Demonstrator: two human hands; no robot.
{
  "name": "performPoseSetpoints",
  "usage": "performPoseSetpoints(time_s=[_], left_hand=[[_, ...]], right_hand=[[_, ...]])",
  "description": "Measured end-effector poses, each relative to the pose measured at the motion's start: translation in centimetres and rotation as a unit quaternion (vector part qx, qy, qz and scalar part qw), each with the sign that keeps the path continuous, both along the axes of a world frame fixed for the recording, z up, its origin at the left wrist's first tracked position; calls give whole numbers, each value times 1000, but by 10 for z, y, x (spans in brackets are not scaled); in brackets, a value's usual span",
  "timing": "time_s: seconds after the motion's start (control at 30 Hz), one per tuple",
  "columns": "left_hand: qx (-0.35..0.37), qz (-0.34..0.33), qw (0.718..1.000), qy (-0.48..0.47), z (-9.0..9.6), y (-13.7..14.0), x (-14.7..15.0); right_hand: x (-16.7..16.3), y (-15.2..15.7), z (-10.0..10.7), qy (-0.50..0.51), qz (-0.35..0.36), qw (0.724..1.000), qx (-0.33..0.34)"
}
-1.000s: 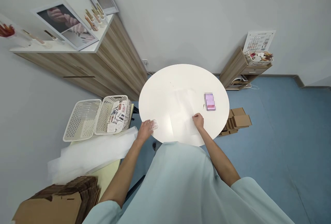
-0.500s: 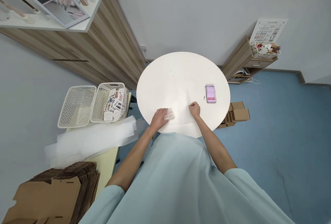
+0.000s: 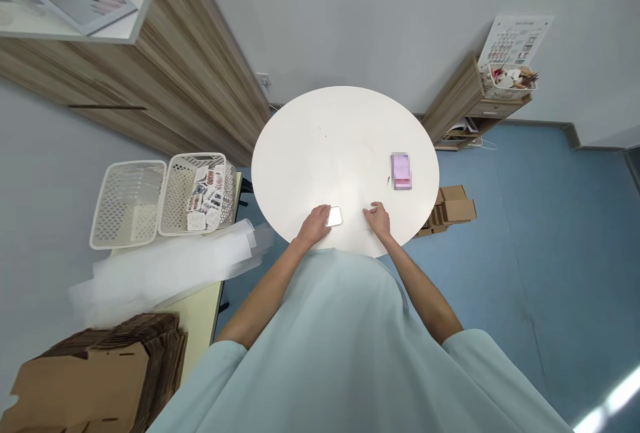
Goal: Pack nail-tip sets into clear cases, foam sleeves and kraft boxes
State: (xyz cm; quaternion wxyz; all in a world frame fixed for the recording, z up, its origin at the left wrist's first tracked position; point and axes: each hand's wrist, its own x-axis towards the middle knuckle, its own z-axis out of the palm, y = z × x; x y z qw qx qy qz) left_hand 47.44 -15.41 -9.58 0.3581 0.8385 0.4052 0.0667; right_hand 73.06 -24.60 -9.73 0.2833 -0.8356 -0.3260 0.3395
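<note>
My left hand [image 3: 315, 225] is closed on the edge of a small flat pack [image 3: 335, 217], whose plain white face is turned up near the front of the round white table [image 3: 345, 126]. Under and beside the pack lies a thin see-through sheet [image 3: 355, 225], hard to make out against the white top. My right hand [image 3: 379, 219] rests at the right side of this sheet. Its thumb and forefinger are a little apart, and nothing shows between them. Farther right on the table is a purple blurred rectangular item [image 3: 401, 171], with tiny dark marks beside it.
To the left, a side table [image 3: 200, 309] carries white baskets [image 3: 173, 209], one with several small packs, a pile of translucent sheets [image 3: 175, 269] and stacked flat cardboard [image 3: 85, 386]. Cardboard boxes [image 3: 457, 205] stand right of the table. A wooden cabinet [image 3: 200, 53] rises behind left.
The pack has turned from its face with reddish pieces to its white face in my left hand. My right finger and thumb, pinched before, have parted. The view has shifted slightly.
</note>
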Motion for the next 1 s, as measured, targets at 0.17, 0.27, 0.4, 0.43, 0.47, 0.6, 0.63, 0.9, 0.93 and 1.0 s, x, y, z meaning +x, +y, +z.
performPoseSetpoints(time_s=[0.17,0.27,0.4,0.43,0.47,0.6,0.63,0.9,0.93,1.0], left_hand=[[-16,14,1000,7,-5,-3,-5],[-20,10,1000,1,-7,-6,-6],[-20,12,1000,-2,-6,-9,-5],[-20,12,1000,-1,-6,-9,-4],[-20,13,1000,0,-5,-10,-4],[-12,9,1000,1,-3,-10,-1],[-11,7,1000,2,-2,-10,0],[-66,184,979,-49,10,-24,-4],[-84,227,969,-44,13,-25,-5],[-122,282,951,-16,19,-28,-5]], right_hand=[[-3,-29,1,20,26,999,-29],[-5,-36,3,35,19,999,-27],[-10,-34,13,38,30,999,-20],[-12,-32,17,35,38,999,-14],[-15,-30,21,33,47,998,-6],[-32,-18,41,12,111,993,39],[-39,-14,46,1,139,989,47],[-86,14,58,-45,334,939,60],[-90,16,58,-59,354,933,43],[-96,20,58,-96,400,911,-2]])
